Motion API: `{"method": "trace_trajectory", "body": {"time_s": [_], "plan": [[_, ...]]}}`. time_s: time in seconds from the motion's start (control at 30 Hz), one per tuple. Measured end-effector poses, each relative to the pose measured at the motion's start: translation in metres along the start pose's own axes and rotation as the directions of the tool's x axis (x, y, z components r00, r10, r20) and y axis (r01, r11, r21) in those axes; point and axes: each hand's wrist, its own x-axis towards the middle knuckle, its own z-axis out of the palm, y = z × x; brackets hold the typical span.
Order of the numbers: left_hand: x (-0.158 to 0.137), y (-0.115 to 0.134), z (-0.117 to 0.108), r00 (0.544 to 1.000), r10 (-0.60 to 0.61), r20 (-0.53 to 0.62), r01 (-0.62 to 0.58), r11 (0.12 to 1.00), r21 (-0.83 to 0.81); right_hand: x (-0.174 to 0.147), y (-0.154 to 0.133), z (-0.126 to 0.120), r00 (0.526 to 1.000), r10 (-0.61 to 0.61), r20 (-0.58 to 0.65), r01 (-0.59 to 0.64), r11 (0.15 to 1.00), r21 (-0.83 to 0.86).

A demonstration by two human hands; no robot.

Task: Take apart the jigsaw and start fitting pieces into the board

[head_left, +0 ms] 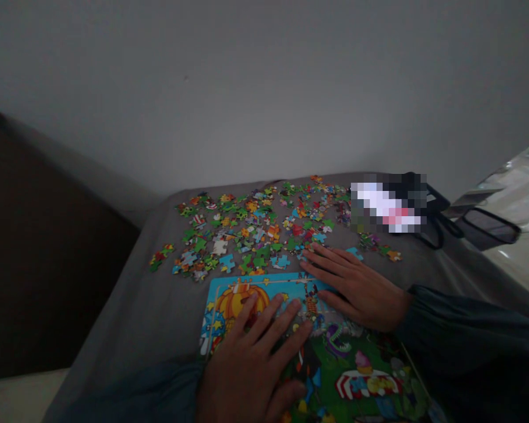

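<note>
A colourful jigsaw puzzle board (330,364) with a pumpkin and a striped stall printed on it lies nearest to me. My left hand (255,358) rests on its left half, fingers spread over the pumpkin, holding nothing. Across the board's upper right edge stretches my right hand (352,285), its fingers extended and its fingertips by the loose pieces. Beyond the board, many loose jigsaw pieces (262,255) are scattered, mostly green, blue and orange. Whether a small piece lies beneath the right fingers is hidden.
Everything lies on a grey cloth-covered surface (158,299) that meets a plain wall (247,106). At the right are a blurred-out bright object (383,205) and dark-framed glasses (489,226). A dark panel (48,252) stands to the left.
</note>
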Motion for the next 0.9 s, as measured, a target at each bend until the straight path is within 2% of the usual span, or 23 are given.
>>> {"method": "trace_trajectory", "body": {"time_s": [0.2,0.57,0.67,0.77,0.83,0.9], "plan": [[0.000,0.001,-0.003,0.999,0.006,0.045,-0.006,1.000,0.014,-0.001,0.000,0.000,0.999,0.044,-0.029,-0.044,0.999,-0.004],[0.000,0.000,-0.002,1.000,0.004,0.023,-0.003,1.000,-0.029,-0.003,0.004,0.000,0.993,0.073,-0.091,-0.064,0.993,0.096],[0.001,0.000,-0.003,1.000,0.008,0.022,-0.007,0.998,-0.057,-0.003,0.006,-0.005,0.974,0.126,-0.186,-0.093,0.979,0.180],[0.002,0.001,-0.003,1.000,0.011,0.028,-0.009,0.997,-0.070,-0.002,0.008,-0.009,0.923,0.219,-0.316,-0.141,0.957,0.252],[0.002,0.001,-0.003,0.999,0.016,0.037,-0.013,0.997,-0.075,-0.002,0.009,-0.009,0.911,0.235,-0.340,-0.139,0.949,0.284],[0.003,0.001,-0.005,0.999,0.019,0.033,-0.016,0.996,-0.088,-0.002,0.009,-0.008,0.918,0.209,-0.336,-0.117,0.954,0.274]]}}
